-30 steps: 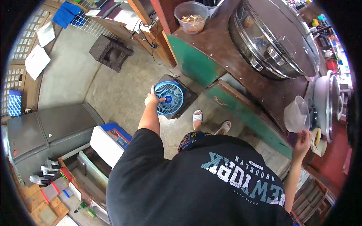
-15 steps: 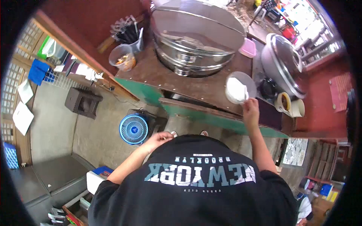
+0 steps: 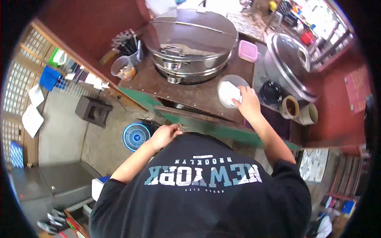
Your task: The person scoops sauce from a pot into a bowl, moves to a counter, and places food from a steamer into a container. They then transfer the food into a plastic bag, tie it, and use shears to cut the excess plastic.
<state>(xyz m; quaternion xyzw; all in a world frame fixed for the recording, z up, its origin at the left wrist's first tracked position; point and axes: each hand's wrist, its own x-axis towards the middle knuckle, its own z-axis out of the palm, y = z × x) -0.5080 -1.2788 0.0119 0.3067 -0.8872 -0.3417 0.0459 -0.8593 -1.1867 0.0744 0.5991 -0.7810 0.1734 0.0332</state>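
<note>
My right hand [image 3: 249, 105] reaches over the rim of a round clear tub [image 3: 223, 97] near the counter's front edge. Its thumb and fingers are bent around part of a white folded, paper-like thing [image 3: 229, 92] inside the tub, and the fingers hide some of it. In front of my shirt, my left hand [image 3: 164, 136] is closed, its fingertips pinched together below the counter edge. Whatever those fingertips hold, if anything, is too small to make out.
A large lidded steel pan [image 3: 194, 35] sits in the counter [image 3: 182, 93]. Around it are a pink box [image 3: 248, 51], a lidded pot [image 3: 287, 63], a black bowl [image 3: 270, 92], a cup of brown sauce [image 3: 289, 107] and a cutlery holder [image 3: 137, 55]. A blue fan [image 3: 137, 137] stands below.
My right hand has moved from the tub's near edge onto its white contents, fingers spreading further over them. My left hand has risen slightly, still pinched. The view has shifted.
</note>
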